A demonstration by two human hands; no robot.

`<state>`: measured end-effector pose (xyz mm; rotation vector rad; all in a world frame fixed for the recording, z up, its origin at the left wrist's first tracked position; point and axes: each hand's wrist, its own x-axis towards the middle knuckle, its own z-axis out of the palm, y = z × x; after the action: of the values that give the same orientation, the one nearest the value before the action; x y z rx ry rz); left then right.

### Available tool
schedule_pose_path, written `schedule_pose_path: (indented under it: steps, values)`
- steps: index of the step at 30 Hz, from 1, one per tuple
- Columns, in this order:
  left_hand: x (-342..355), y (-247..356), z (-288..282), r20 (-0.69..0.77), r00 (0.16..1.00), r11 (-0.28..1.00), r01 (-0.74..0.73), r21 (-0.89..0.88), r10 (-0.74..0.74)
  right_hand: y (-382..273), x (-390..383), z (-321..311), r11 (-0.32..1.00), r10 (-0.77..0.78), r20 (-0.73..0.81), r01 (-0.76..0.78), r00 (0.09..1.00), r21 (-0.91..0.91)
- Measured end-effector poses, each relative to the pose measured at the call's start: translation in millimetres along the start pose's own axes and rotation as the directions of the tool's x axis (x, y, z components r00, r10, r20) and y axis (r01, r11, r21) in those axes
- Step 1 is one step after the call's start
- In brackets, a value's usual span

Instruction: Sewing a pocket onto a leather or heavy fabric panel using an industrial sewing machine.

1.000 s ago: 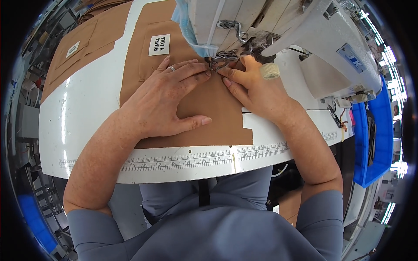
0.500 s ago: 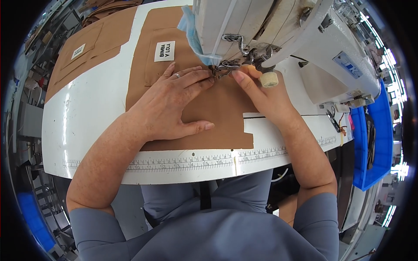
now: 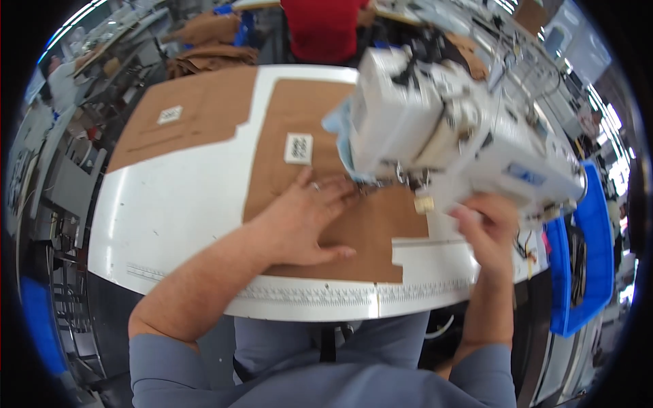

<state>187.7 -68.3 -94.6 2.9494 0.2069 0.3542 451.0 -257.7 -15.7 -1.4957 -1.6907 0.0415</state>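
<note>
My left hand (image 3: 303, 217) lies flat on a brown fabric panel (image 3: 364, 251), fingers spread, with its fingertips close to the needle area of a white sewing machine (image 3: 398, 122). A white label with dark print (image 3: 298, 148) sits on the panel above that hand. My right hand (image 3: 486, 228) is off the panel, raised in front of the machine's arm. Its fingers look bent but are smeared by motion, so whether it holds anything does not show. A light blue cloth (image 3: 343, 139) hangs at the left side of the machine head.
A second brown panel with a label (image 3: 197, 109) lies at the table's far left. A printed ruler (image 3: 306, 295) runs along the near edge. Blue bins (image 3: 590, 272) stand at the right. Beyond the table are brown fabric piles (image 3: 211, 60) and a person in red (image 3: 320, 30).
My right hand has left the needle area and moved right, toward the machine's arm. My left hand stays spread on the panel. The view has tilted up, showing more beyond the table.
</note>
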Motion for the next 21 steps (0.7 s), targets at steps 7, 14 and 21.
schedule_pose_path:
  steps: [7,14,21]
  values:
    - [5,10,1,0.035,0.999,0.998,0.036,-0.056,-0.034,145,4,-256,0.805,-0.160,-0.730,-0.340,0.665,-0.486]
    - [5,4,0,-0.006,1.000,0.994,0.026,-0.104,-0.026,328,-52,-471,0.739,0.289,-0.338,-0.433,0.896,-0.517]
    - [11,9,2,-0.049,0.999,0.993,0.012,-0.120,-0.018,335,-85,-449,0.754,0.634,-0.586,-0.571,0.504,0.324]
